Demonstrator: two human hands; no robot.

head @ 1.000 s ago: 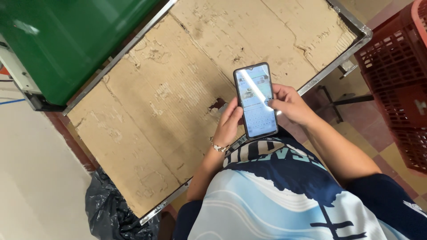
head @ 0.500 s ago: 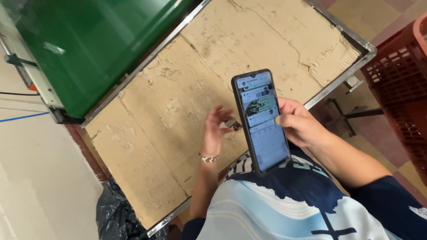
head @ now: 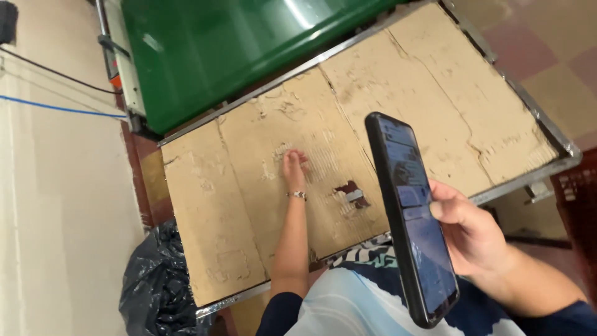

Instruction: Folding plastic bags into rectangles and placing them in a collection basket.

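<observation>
My right hand (head: 476,233) holds a black smartphone (head: 410,218) upright near my chest, its lit screen turned toward me. My left hand (head: 293,168) is stretched out and rests fingers-down on a worn sheet of brown cardboard (head: 398,87) that covers a metal-framed table (head: 547,168). A thin bracelet sits on the left wrist. A small torn hole (head: 349,191) in the cardboard lies just right of that wrist.
A large green bin (head: 236,50) stands behind the table. A black plastic bag (head: 152,280) lies on the floor at the table's near left corner. A red plastic crate (head: 581,205) is at the right edge. A pale wall with a blue line runs along the left.
My left hand has left the phone and reached forward onto the cardboard. The phone has come closer and tilted, held by my right hand alone. The view has shifted toward the green bin.
</observation>
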